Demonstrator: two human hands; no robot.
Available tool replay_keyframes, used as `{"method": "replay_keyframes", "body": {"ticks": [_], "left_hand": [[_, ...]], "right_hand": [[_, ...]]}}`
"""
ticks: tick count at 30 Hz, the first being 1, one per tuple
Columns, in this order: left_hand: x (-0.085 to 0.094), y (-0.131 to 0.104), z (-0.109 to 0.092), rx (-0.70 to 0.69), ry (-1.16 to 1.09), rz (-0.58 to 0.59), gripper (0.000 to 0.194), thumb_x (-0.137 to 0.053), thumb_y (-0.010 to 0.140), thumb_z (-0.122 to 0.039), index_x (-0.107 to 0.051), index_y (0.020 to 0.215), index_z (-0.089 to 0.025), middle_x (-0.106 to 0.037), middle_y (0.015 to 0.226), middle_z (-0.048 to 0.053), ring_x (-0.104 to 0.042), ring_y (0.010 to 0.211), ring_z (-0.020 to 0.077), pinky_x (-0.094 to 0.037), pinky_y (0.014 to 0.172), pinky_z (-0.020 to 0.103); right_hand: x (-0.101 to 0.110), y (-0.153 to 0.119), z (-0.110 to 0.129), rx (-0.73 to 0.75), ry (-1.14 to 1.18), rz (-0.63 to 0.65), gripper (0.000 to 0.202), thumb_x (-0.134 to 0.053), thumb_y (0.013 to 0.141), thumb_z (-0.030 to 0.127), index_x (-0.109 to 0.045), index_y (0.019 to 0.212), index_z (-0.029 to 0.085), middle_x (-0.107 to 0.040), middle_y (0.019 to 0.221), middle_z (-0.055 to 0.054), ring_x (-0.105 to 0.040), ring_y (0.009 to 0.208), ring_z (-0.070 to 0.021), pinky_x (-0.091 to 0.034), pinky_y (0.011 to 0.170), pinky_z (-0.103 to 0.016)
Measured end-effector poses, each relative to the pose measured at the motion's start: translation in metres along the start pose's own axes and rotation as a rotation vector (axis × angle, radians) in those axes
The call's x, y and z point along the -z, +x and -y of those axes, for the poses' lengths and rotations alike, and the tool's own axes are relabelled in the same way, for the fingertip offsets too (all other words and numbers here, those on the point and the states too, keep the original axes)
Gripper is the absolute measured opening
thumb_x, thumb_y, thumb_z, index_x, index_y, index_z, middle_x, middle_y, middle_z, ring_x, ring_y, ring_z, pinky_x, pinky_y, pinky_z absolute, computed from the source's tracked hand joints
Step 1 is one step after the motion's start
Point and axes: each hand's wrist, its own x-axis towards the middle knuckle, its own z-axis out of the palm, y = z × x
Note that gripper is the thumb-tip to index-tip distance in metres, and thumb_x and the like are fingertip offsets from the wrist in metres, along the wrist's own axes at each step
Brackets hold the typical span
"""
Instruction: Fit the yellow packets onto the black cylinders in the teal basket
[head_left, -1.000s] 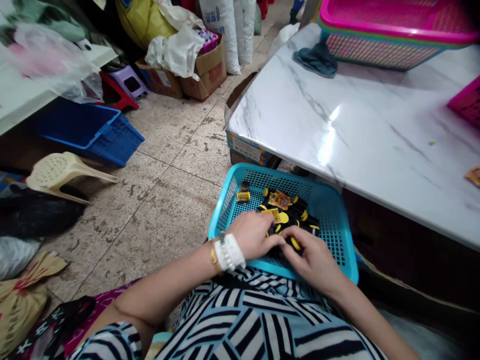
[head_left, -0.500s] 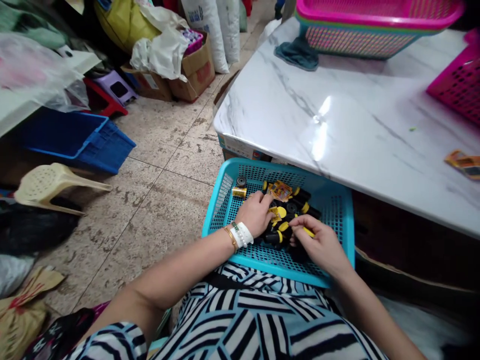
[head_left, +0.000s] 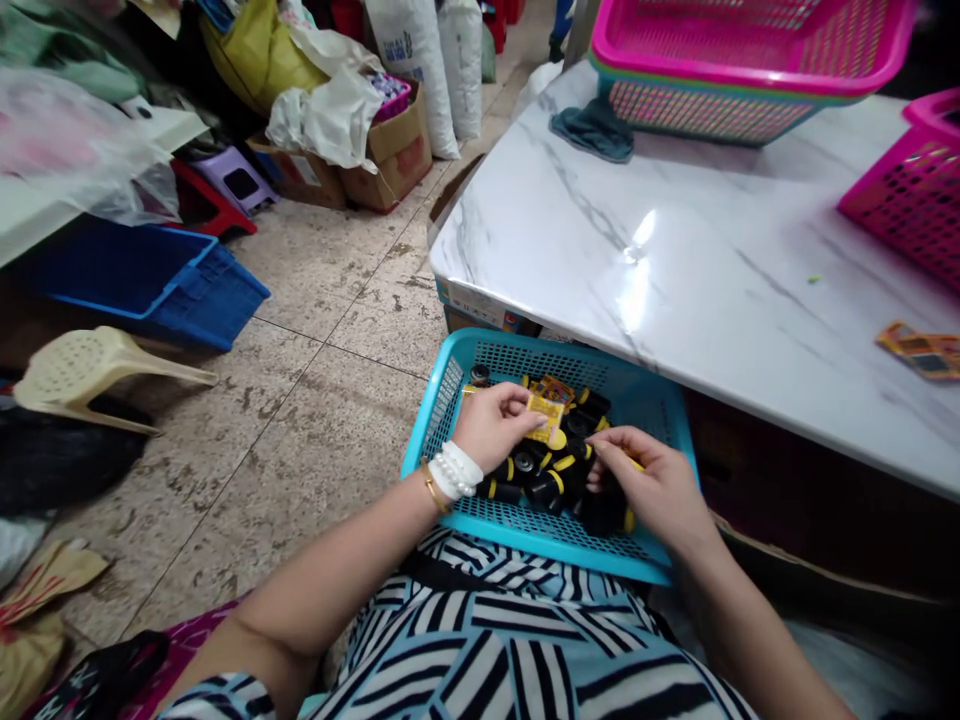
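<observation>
A turquoise plastic basket [head_left: 420,440] rests at my lap, holding a pile of small black cylinders with yellow ends [head_left: 546,488]. Over the pile, my left hand [head_left: 484,428] is closed, with a yellow printed card [head_left: 545,415] pinched between thumb and fingers. White bracelets and a gold bangle circle that wrist. At the basket's right side, my right hand [head_left: 651,480] is closed, fingertips pinched among the black and yellow pieces. A bit of yellow shows by its thumb, but what it grips is mostly hidden. More orange printed cards [head_left: 555,388] lie behind the left hand.
A white marble-patterned table [head_left: 525,230] stands just beyond the basket. On it are stacked pink baskets [head_left: 690,80], a dark cloth [head_left: 594,130], another magenta basket [head_left: 911,190] and orange cards [head_left: 926,350]. Leftward on the floor are a cream stool [head_left: 82,370] and blue crate [head_left: 202,290].
My left hand has lifted slightly out of the pile and leftward, and the yellow card now shows in its fingers. My right hand stays closed, shifted slightly right.
</observation>
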Motion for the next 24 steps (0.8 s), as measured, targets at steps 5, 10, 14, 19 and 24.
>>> {"method": "replay_keyframes", "body": {"ticks": [5, 10, 14, 19, 24], "left_hand": [[0.01, -0.026, -0.023, -0.44, -0.043, -0.168, 0.008, -0.068, 0.079, -0.012, -0.073, 0.078, -0.018, -0.066, 0.095, 0.006, -0.063, 0.094, 0.017, -0.051, 0.087, 0.033], [0.009, -0.049, -0.025, -0.588, 0.076, -0.154, 0.02, -0.064, 0.081, -0.008, -0.075, 0.085, -0.024, -0.059, 0.124, 0.008, -0.055, 0.118, 0.0213, -0.049, 0.095, 0.037], [0.009, -0.057, -0.018, -0.397, -0.011, -0.21, 0.024, -0.063, 0.083, -0.011, -0.068, 0.105, -0.02, -0.063, 0.112, 0.009, -0.061, 0.103, 0.0188, -0.052, 0.087, 0.033], [0.011, -0.066, -0.024, -0.316, -0.039, -0.296, 0.006, -0.061, 0.087, -0.017, -0.067, 0.087, -0.016, -0.065, 0.084, 0.004, -0.061, 0.079, 0.0142, -0.051, 0.073, 0.027], [0.012, -0.066, -0.031, -0.337, -0.003, -0.308, 0.008, -0.065, 0.086, -0.02, -0.072, 0.085, -0.017, -0.068, 0.083, 0.004, -0.061, 0.075, 0.0126, -0.05, 0.068, 0.025]], "right_hand": [[-0.012, 0.003, 0.019, -0.281, 0.345, 0.229, 0.05, -0.065, 0.078, 0.065, -0.065, 0.077, 0.015, -0.057, 0.056, 0.0, -0.056, 0.046, -0.0129, -0.05, 0.043, -0.025], [-0.027, -0.003, 0.031, -0.235, 0.368, 0.411, 0.04, -0.075, 0.074, 0.053, -0.066, 0.075, 0.014, -0.059, 0.059, 0.0, -0.053, 0.046, -0.0097, -0.049, 0.042, -0.021], [-0.027, -0.005, 0.033, -0.07, 0.226, 0.278, 0.03, -0.074, 0.08, 0.046, -0.068, 0.079, 0.016, -0.061, 0.063, 0.001, -0.054, 0.052, -0.0091, -0.05, 0.053, -0.021], [-0.032, -0.011, 0.033, 0.145, -0.067, 0.151, 0.035, -0.062, 0.088, 0.048, -0.066, 0.071, 0.017, -0.058, 0.06, 0.0, -0.053, 0.053, -0.0112, -0.045, 0.053, -0.022], [-0.037, -0.013, 0.034, 0.219, -0.163, 0.142, 0.041, -0.056, 0.09, 0.05, -0.061, 0.063, 0.019, -0.056, 0.057, 0.0, -0.052, 0.053, -0.0128, -0.043, 0.052, -0.024]]}}
